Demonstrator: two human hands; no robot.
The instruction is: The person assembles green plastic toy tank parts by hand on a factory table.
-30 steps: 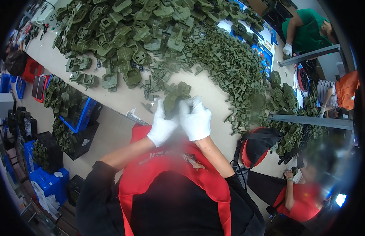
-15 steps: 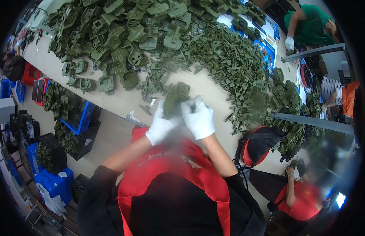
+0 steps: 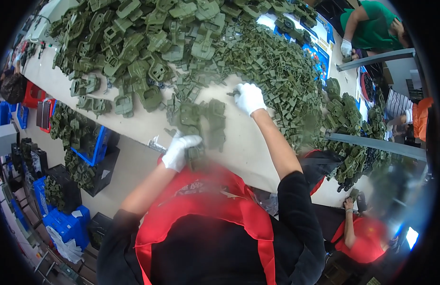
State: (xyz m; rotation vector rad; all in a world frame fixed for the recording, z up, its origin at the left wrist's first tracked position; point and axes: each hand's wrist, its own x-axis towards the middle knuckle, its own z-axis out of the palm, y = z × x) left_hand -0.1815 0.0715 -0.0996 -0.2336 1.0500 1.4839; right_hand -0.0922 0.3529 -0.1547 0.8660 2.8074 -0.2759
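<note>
A green plastic toy assembly (image 3: 201,126), blurred, is held at its near end by the closed, white-gloved left hand (image 3: 179,151) at the table (image 3: 134,126) edge. At one o'clock from it, a small dark part (image 3: 232,93) is pinched by the gloved right hand (image 3: 250,97) beside the small-parts heap (image 3: 281,71). One assembly is in hand; uncountable loose shells (image 3: 134,42) are judged left, at eleven o'clock.

A long pale counter (image 3: 134,124) is running diagonally across the view; large olive-green moulded plastic shells (image 3: 134,38) are lying heaped along its far left. Small green clip-like parts (image 3: 277,71) are spreading in a dense drift toward the right; blue printed sheets (image 3: 319,47) are lying under the far pieces.
</note>
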